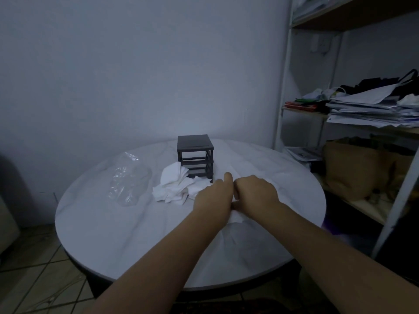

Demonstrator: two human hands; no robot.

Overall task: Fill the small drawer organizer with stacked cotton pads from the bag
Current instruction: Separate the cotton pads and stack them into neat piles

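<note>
Dim home storeroom, round table point(136, 234), tiled floor point(34, 268), shelving point(340, 123) stacked with papers point(367, 109)

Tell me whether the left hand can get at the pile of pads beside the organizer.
Probably yes: the left hand sits just beside the pile of pads, nothing between them. It looks busy, though, pressed against the right hand over a white pad.
</note>
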